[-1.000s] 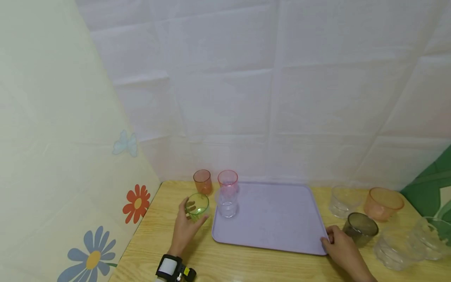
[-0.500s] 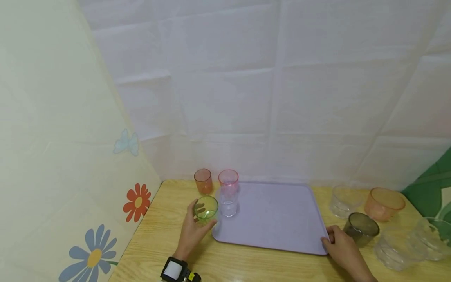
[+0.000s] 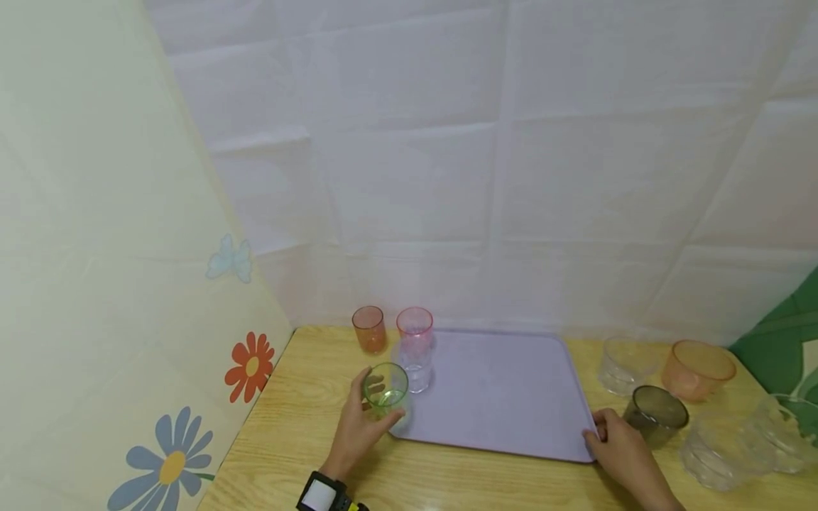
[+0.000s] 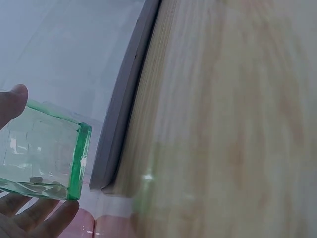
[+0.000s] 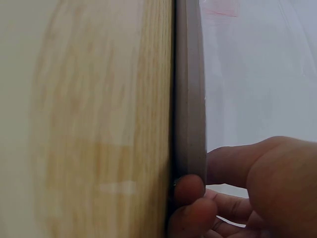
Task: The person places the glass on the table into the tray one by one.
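Green tumbler (image 3: 393, 387) sits held in my left hand (image 3: 359, 427); my right hand (image 3: 617, 445), just beside a smoky-grey cup (image 3: 657, 420), grips the lilac tray (image 3: 505, 397).

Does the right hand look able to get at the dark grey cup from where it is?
Probably yes: the right hand is close beside the dark grey cup with nothing visible between them, but it would likely need to release the purple tray first.
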{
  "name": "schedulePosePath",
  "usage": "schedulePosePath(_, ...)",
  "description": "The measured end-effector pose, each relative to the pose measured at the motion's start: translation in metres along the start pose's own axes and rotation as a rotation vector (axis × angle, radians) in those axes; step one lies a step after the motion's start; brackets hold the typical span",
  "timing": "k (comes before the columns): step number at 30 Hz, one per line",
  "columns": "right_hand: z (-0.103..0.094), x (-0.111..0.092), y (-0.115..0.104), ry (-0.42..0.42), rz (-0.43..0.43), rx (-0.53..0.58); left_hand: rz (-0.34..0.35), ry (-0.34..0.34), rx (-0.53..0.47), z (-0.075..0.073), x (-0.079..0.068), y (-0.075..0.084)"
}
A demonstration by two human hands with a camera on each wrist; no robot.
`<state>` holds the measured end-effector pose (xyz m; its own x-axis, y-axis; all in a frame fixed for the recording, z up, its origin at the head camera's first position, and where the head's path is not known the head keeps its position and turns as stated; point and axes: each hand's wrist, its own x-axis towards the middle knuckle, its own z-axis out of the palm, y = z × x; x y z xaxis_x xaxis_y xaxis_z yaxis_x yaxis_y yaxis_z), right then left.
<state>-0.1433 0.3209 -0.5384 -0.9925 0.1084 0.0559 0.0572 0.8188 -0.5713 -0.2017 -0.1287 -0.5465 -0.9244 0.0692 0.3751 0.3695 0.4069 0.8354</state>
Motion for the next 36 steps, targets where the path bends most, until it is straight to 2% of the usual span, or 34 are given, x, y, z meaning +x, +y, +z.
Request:
schedulePosePath(6,0.0,0.0,0.001,-0.019,0.018,0.0,-0.005,-0.056,-0.011,0.003,-0.001,0.003)
schedulePosePath(14,0.0,0.001,0.0,-0.029,0.027,0.008,-0.01,-0.123,0.034,0.005,0.0,0.004)
schedulePosePath(19,0.001,0.002,0.001,-0.021,0.02,0.014,-0.014,-0.141,0.05,0.007,-0.001,0.004)
schedulePosePath(36,0.001,0.0,0.0,-0.023,0.021,0.002,-0.024,-0.183,0.008,0.011,-0.001,0.003)
